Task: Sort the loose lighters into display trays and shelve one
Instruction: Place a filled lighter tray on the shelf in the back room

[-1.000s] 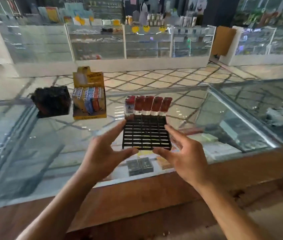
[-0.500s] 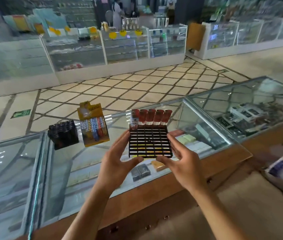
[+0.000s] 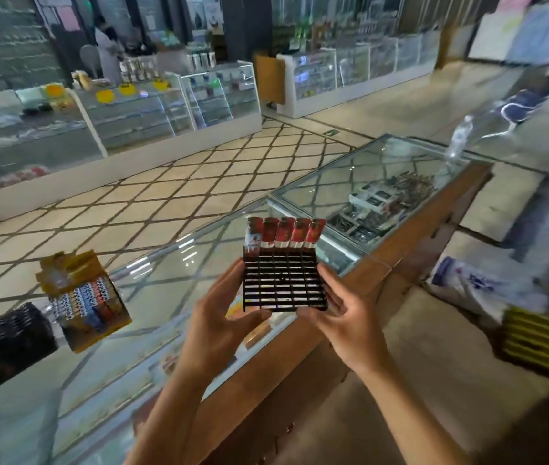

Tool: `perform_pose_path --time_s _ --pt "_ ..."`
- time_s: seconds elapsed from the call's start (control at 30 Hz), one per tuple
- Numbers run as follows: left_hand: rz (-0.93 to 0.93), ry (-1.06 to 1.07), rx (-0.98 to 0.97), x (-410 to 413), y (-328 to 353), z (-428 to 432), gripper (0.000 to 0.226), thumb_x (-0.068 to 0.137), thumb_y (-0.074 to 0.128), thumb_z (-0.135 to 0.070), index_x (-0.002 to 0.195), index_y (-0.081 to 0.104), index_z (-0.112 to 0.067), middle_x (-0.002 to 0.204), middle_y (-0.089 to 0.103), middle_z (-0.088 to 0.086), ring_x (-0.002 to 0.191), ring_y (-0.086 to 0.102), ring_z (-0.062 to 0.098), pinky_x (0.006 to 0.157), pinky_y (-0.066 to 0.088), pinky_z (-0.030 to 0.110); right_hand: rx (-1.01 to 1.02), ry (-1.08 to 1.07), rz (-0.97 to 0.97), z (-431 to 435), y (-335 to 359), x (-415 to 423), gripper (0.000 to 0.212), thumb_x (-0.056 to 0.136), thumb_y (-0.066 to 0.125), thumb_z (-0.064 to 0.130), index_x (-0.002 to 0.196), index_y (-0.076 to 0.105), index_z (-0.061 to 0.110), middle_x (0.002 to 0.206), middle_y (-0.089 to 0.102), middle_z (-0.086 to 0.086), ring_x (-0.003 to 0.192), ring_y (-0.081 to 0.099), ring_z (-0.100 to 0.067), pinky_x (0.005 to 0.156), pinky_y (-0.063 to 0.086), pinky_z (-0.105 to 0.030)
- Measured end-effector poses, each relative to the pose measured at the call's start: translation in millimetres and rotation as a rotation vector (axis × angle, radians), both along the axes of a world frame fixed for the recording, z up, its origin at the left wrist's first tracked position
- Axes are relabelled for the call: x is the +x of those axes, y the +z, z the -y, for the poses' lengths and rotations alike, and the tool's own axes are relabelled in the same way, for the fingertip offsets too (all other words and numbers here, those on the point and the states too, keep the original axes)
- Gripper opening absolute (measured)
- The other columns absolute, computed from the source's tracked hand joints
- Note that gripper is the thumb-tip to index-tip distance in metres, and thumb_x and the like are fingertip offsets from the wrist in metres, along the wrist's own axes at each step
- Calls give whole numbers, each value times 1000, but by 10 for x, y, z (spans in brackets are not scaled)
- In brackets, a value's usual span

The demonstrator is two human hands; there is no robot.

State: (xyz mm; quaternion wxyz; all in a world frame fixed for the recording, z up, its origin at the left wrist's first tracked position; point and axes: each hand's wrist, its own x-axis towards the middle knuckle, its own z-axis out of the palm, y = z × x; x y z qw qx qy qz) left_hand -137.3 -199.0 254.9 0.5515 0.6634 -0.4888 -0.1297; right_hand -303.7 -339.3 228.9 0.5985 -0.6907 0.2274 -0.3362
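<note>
Tray [image 3: 285, 286] of red lighters [image 3: 286, 233] hangs over the near edge of the glass counter [image 3: 165, 263], left hand [image 3: 222, 327] and right hand [image 3: 347, 327] each clamping a side between thumb and fingers (light, stiff plastic, I judge, though its upright lighters could tip out)

i have both forearms reaching forward, left hand [image 3: 219, 325] and right hand [image 3: 350, 327] facing each other, fingers and thumbs curled round the sides of the black tray [image 3: 285, 285].

no legible text, labels all blurred
</note>
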Motion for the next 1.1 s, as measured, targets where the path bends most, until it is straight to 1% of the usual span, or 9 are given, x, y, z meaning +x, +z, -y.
perform_pose_path --time_s 0.1,0.2,0.27,0.37,0.57,0.8,0.9,1.0,1.1 --pt "-39 -82 -19 -128 39 419 79 80 81 -26 141 45 -61 150 51 -24 142 45 4 115 42 33 35 -59 28 310 -15 -182 74 79 79 13 140 43 35 144 54 15 132 53 1 104 43 -13" --pt "-77 -140 -6 -260 38 892 83 81 84 -16 146 46 -50 152 51 -18 145 43 7 118 38 47 58 -115 46 697 -26 -387 77 79 80 11 145 43 26 139 59 19 131 55 -2 107 44 -18" --pt "-95 -186 -10 -384 74 1241 81 80 83 -19 140 47 -60 149 53 -21 144 44 6 118 39 42 51 -156 47 995 -17 -535 78 80 80 8 146 42 23 134 59 28 131 55 -1 106 44 -17" --pt "-128 -232 -11 -636 151 1799 80 77 82 -20 133 50 -67 145 55 -25 141 46 3 117 40 35 35 -217 51 1483 2 -814 82 80 83 12 150 41 20 142 57 18 133 54 -4 110 44 -25" --pt "-173 -327 -3 -1198 182 2998 78 79 82 0 140 52 -38 139 60 -26 137 50 0 113 41 22 47 -361 46 2454 11 -1435 87 78 88 25 152 43 18 153 49 8 140 48 -10 116 41 -44" --pt "-333 -498 23 -1869 153 4219 80 75 85 -6 144 50 -26 142 63 -10 136 54 10 112 45 32 35 -546 59 3352 48 -2216 84 75 90 25 147 46 31 150 53 7 137 51 -8 111 46 -32" --pt "-375 -566 51 -2153 128 4712 80 70 84 -4 138 52 -31 138 64 -19 132 57 3 104 48 20 26 -633 53 3661 91 -2496 76 75 88 21 136 48 43 141 59 19 132 54 -3 105 48 -23" --pt "-414 -631 75 -2401 79 5236 84 71 79 7 144 49 -22 142 62 -11 133 56 6 103 49 21 9 -742 32 3995 85 -2774 75 75 89 19 131 50 49 134 61 28 130 55 -1 108 48 -27" --pt "-421 -683 110 -2623 -16 5784 87 70 77 14 147 49 -15 139 64 -14 132 58 7 100 52 22 -16 -809 17 4349 60 -3019 73 77 85 4 116 61 61 125 64 34 125 58 2 103 49 -23"
